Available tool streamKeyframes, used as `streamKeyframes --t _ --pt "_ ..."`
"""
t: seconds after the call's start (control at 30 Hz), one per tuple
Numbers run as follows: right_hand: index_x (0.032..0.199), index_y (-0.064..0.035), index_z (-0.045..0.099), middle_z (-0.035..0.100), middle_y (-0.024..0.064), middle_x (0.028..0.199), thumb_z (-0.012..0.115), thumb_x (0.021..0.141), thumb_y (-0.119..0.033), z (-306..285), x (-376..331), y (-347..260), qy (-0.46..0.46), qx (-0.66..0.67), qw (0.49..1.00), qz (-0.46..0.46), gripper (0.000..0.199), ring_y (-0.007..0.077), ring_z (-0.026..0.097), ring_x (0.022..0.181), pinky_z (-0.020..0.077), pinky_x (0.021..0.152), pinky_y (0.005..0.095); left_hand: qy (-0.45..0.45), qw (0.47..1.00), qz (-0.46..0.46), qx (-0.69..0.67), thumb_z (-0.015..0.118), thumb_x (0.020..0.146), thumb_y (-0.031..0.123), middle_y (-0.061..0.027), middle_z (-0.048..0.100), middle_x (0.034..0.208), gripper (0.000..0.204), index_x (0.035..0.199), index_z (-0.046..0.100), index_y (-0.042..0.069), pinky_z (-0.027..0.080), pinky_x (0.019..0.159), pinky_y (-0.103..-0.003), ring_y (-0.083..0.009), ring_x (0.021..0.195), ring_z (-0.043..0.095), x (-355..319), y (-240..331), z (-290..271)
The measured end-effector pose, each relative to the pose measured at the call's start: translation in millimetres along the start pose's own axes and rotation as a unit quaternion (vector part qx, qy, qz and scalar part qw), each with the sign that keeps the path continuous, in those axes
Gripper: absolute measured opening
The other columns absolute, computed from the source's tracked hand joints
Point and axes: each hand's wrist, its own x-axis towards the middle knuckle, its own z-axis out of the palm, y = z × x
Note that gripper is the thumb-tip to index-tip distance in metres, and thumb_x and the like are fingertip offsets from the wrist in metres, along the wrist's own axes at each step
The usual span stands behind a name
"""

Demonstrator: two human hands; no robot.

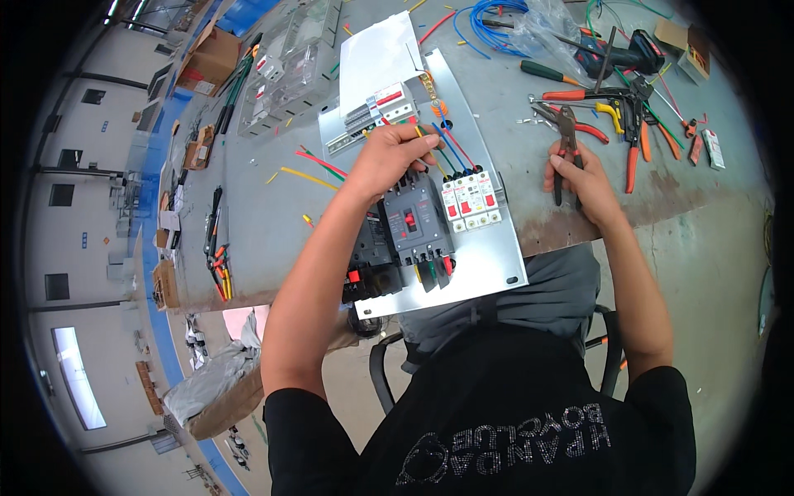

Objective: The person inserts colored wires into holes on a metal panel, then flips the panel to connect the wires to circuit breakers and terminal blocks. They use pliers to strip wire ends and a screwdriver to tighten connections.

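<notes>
My left hand is over the metal mounting plate, its thumb and fingertips pinched on a thin yellow wire. Blue, green and red wires run beside it, from the top of a row of white miniature circuit breakers with red levers. Just below the hand sits a large grey moulded-case breaker; a black device stands to its left. My right hand grips a pair of pliers by the handles, jaws pointing away from me, over the bench's near edge.
White paper covers the plate's far end, near another white breaker. Clear plastic covers lie far left. At the right are crimping pliers, a cordless drill and a blue wire coil. Loose wire pieces lie left.
</notes>
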Motion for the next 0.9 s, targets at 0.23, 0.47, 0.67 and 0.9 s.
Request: streamKeyframes --t 0.23,0.47,0.67,0.9 --pt "0.117 -0.0041 0.063 0.070 0.0049 0.092 0.068 0.107 -0.016 3.3 -3.9 -4.2 -0.021 0.021 0.999 -0.021 0.016 0.0150 0.070 0.082 0.0581 0.076 0.0320 0.030 0.999 0.018 -0.023 0.068 0.110 0.022 -0.0002 0.073 0.087 0.028 0.127 0.078 0.002 0.056 0.074 -0.025 -0.0064 0.080 0.066 6.5 -3.3 11.0" --pt "0.110 -0.0040 0.063 0.066 0.0024 0.089 0.069 0.105 -0.016 6.2 -1.2 -8.6 -0.054 -0.029 0.998 -0.026 0.014 0.0119 0.066 0.080 0.0568 0.074 0.0307 0.036 0.998 0.035 -0.036 0.068 0.110 0.021 -0.0003 0.073 0.085 0.029 0.131 0.077 0.003 0.055 0.073 -0.025 -0.0068 0.079 0.066 9.7 -8.0 10.5" --pt "0.109 -0.0035 0.063 0.065 0.0004 0.088 0.068 0.107 -0.019 32.0 9.7 -29.2 -0.095 -0.091 0.990 -0.043 0.016 0.0094 0.061 0.079 0.0531 0.074 0.0296 0.029 0.996 0.051 -0.061 0.071 0.107 0.020 -0.0020 0.073 0.081 0.021 0.116 0.080 0.003 0.054 0.067 -0.024 -0.0080 0.073 0.069 5.8 -10.3 11.3" --pt "0.114 -0.0068 0.065 0.067 0.0139 0.082 0.065 0.108 -0.030 43.5 35.9 -62.1 -0.037 -0.489 0.829 -0.270 0.024 0.0315 0.067 0.077 0.0498 0.072 0.0455 0.029 0.994 0.095 -0.045 0.071 0.108 0.022 -0.0022 0.073 0.080 0.024 0.119 0.080 0.002 0.052 0.065 -0.024 -0.0067 0.070 0.067 2.2 -7.0 19.3"
